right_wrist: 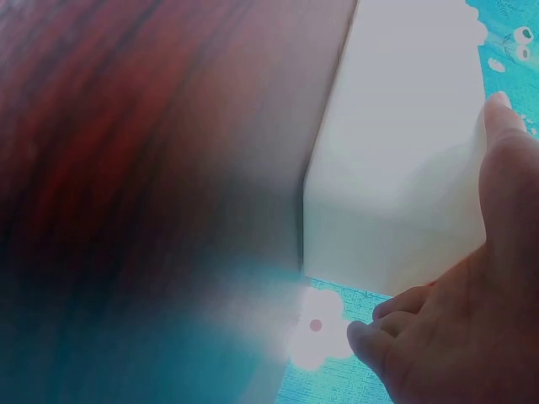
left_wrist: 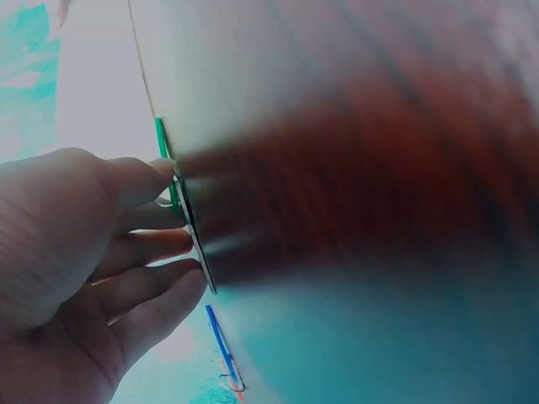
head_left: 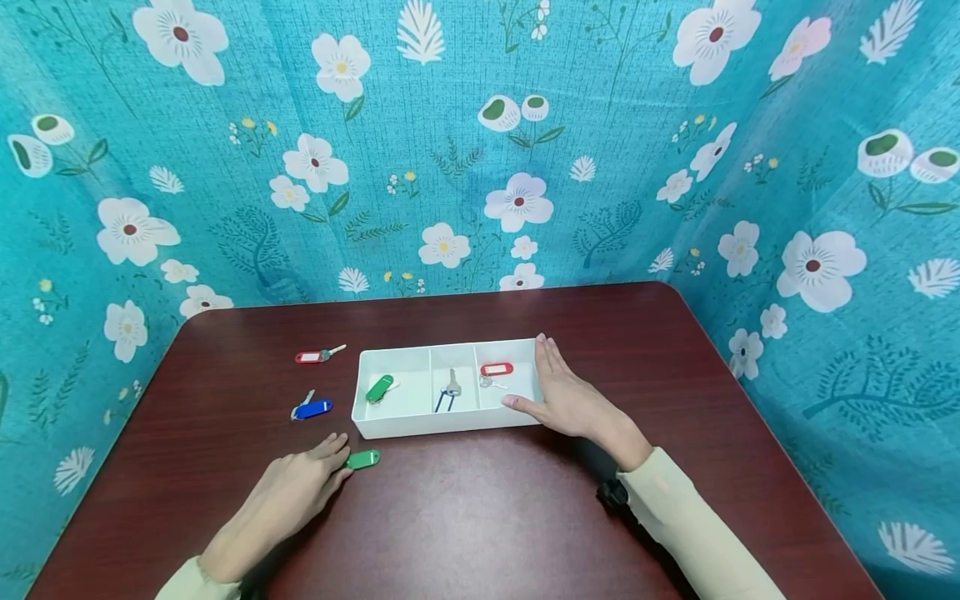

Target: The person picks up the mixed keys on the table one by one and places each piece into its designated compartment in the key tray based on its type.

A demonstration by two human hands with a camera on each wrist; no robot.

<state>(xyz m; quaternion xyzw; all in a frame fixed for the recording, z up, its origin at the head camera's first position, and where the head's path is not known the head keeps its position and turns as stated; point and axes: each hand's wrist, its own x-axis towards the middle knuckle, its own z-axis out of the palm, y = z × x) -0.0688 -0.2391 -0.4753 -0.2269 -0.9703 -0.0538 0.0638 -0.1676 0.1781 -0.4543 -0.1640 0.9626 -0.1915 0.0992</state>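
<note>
A white three-compartment tray [head_left: 401,427] lies on the table. My right hand [head_left: 573,400] rests against its right end, fingers straight along the end wall, thumb over the front rim. At the tray's front left corner my left hand [head_left: 300,483] pinches a green key tag [head_left: 363,459] with a key [left_wrist: 200,252] lying on the table; the fingers hide that key in the head view. Inside the tray, a green key tag [head_left: 379,388] lies left, a key [head_left: 453,384] with a dark blue-edged tag in the middle, and a red key tag [head_left: 496,369] with a key right.
Left of the tray, a red key tag [head_left: 308,357] with its key and a blue key tag [head_left: 312,409] with its key lie on the dark red-brown table [head_left: 480,517]. A flowered teal cloth [head_left: 420,192] hangs behind and beside the table.
</note>
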